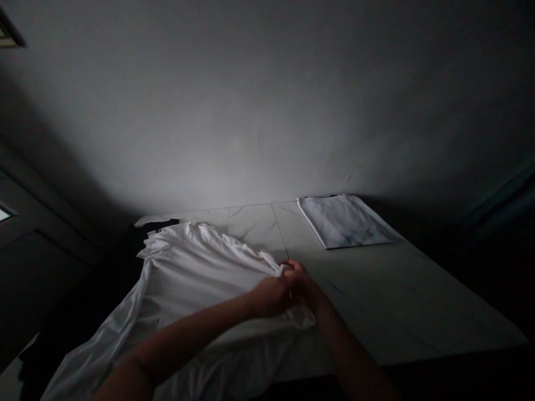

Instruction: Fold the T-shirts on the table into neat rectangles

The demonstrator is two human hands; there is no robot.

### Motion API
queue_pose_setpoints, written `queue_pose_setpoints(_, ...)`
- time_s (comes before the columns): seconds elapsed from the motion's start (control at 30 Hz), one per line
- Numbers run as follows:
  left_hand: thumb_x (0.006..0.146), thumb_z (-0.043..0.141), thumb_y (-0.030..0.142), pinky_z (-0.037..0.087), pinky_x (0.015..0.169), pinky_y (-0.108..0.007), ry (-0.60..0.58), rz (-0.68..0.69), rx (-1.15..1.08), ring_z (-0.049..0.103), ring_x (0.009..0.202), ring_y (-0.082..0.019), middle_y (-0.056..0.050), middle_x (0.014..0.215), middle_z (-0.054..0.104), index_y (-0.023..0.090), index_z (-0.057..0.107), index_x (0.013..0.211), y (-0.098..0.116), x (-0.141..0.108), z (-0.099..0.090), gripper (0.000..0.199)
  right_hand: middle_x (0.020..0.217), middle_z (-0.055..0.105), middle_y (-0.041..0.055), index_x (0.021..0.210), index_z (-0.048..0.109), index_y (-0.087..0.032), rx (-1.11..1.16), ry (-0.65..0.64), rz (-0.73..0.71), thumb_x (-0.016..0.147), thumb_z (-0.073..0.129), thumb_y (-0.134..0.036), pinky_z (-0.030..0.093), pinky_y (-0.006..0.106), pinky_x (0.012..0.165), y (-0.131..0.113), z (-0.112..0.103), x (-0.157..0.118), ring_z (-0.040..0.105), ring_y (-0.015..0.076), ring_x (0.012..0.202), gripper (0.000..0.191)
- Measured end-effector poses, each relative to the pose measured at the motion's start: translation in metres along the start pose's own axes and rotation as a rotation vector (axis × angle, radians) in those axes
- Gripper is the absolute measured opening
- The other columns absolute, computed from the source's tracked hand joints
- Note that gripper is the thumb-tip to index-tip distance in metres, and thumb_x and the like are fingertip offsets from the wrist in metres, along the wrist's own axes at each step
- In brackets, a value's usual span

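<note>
A thin white shirt (200, 278) lies spread and wrinkled over the left part of the tabletop, its lower left side hanging toward me. My left hand (273, 295) and my right hand (298, 281) meet at the shirt's right edge. Both have their fingers closed on the bunched cloth there, and folds run from this grip toward the far left. The left hand partly covers the right one, so some fingers are hidden in the dim light.
The marble-patterned tabletop (376, 301) stands against a plain wall (234, 111). A folded white cloth (346, 220) with a bluish-grey print lies flat at its back right. Dark cloth (161, 224) shows beyond the shirt at the left. A door (33, 256) is at far left.
</note>
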State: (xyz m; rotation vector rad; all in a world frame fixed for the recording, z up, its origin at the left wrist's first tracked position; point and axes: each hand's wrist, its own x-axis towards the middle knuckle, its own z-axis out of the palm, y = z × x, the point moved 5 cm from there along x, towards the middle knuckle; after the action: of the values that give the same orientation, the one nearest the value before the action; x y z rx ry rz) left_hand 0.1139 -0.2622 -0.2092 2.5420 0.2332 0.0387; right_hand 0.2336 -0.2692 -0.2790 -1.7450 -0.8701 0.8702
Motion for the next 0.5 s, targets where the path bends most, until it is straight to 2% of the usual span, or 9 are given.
queue_pose_setpoints(0.1, 0.098, 0.044, 0.024, 0.049, 0.081, -0.026, 0.16, -0.215, 0.125, 0.066, 0.09, -0.017, -0.004, 0.102, 0.071, 0.023, 0.063, 0.11, -0.074, 0.003, -0.068, 0.022, 0.089, 0.073, 0.0094, 0.087, 0.071, -0.018, -0.124, 0.277, 0.018, 0.068, 0.048, -0.028, 0.052, 0.034, 0.079, 0.0, -0.025, 0.004, 0.068, 0.0271, 0.089, 0.031)
queue_pose_setpoints(0.17, 0.099, 0.043, 0.021, 0.046, 0.092, -0.027, 0.267, -0.469, 0.383, 0.063, 0.107, -0.017, -0.006, 0.12, 0.068, 0.023, 0.062, 0.117, -0.13, -0.003, -0.111, 0.026, 0.095, 0.072, 0.0121, 0.093, 0.07, -0.018, -0.235, 0.465, 0.025, 0.073, 0.042, -0.024, 0.049, 0.035, 0.083, -0.001, -0.046, 0.004, 0.066, 0.0278, 0.094, 0.035)
queue_pose_setpoints(0.2, 0.099, 0.044, 0.019, 0.044, 0.098, -0.03, 0.285, -0.53, 0.439, 0.059, 0.115, -0.02, -0.01, 0.128, 0.064, 0.021, 0.06, 0.121, -0.154, -0.007, -0.128, 0.028, 0.097, 0.071, 0.0132, 0.095, 0.069, -0.017, -0.275, 0.547, 0.034, 0.074, 0.04, -0.022, 0.048, 0.035, 0.084, 0.0, -0.055, 0.003, 0.065, 0.0281, 0.094, 0.035)
queue_pose_setpoints(0.27, 0.096, 0.051, 0.021, 0.041, 0.103, -0.038, 0.281, -0.613, 0.513, 0.056, 0.122, -0.027, -0.016, 0.134, 0.06, 0.016, 0.059, 0.126, -0.193, -0.016, -0.15, 0.032, 0.097, 0.068, 0.0148, 0.096, 0.066, -0.017, -0.341, 0.728, 0.01, 0.075, 0.039, -0.017, 0.046, 0.037, 0.086, 0.001, -0.07, 0.0, 0.062, 0.0288, 0.095, 0.033)
queue_pose_setpoints(0.37, 0.09, 0.063, 0.029, 0.039, 0.104, -0.046, 0.232, -0.661, 0.557, 0.057, 0.122, -0.034, -0.018, 0.134, 0.061, 0.017, 0.062, 0.125, -0.233, -0.03, -0.166, 0.037, 0.1, 0.064, 0.0153, 0.094, 0.061, -0.018, -0.434, 0.988, -0.195, 0.073, 0.044, -0.01, 0.043, 0.041, 0.089, -0.004, -0.076, -0.007, 0.057, 0.0298, 0.099, 0.028)
queue_pose_setpoints(0.4, 0.089, 0.064, 0.032, 0.038, 0.104, -0.047, 0.215, -0.664, 0.568, 0.057, 0.121, -0.034, -0.017, 0.134, 0.061, 0.019, 0.063, 0.124, -0.243, -0.034, -0.168, 0.037, 0.1, 0.064, 0.0148, 0.095, 0.06, -0.018, -0.463, 1.006, -0.289, 0.074, 0.045, -0.009, 0.043, 0.042, 0.089, -0.006, -0.071, -0.007, 0.057, 0.0295, 0.099, 0.027)
queue_pose_setpoints(0.43, 0.089, 0.064, 0.034, 0.037, 0.105, -0.048, 0.202, -0.661, 0.58, 0.057, 0.122, -0.035, -0.016, 0.133, 0.062, 0.02, 0.064, 0.122, -0.25, -0.036, -0.171, 0.036, 0.1, 0.064, 0.0141, 0.095, 0.059, -0.018, -0.496, 0.97, -0.378, 0.076, 0.046, -0.009, 0.043, 0.041, 0.089, -0.009, -0.064, -0.006, 0.057, 0.0287, 0.098, 0.025)
queue_pose_setpoints(0.5, 0.089, 0.064, 0.036, 0.034, 0.106, -0.049, 0.182, -0.636, 0.6, 0.057, 0.124, -0.034, -0.013, 0.131, 0.065, 0.023, 0.067, 0.118, -0.26, -0.04, -0.175, 0.031, 0.101, 0.065, 0.0126, 0.097, 0.06, -0.019, -0.583, 0.775, -0.492, 0.084, 0.048, -0.011, 0.045, 0.038, 0.089, -0.015, -0.043, 0.001, 0.058, 0.0263, 0.097, 0.02)
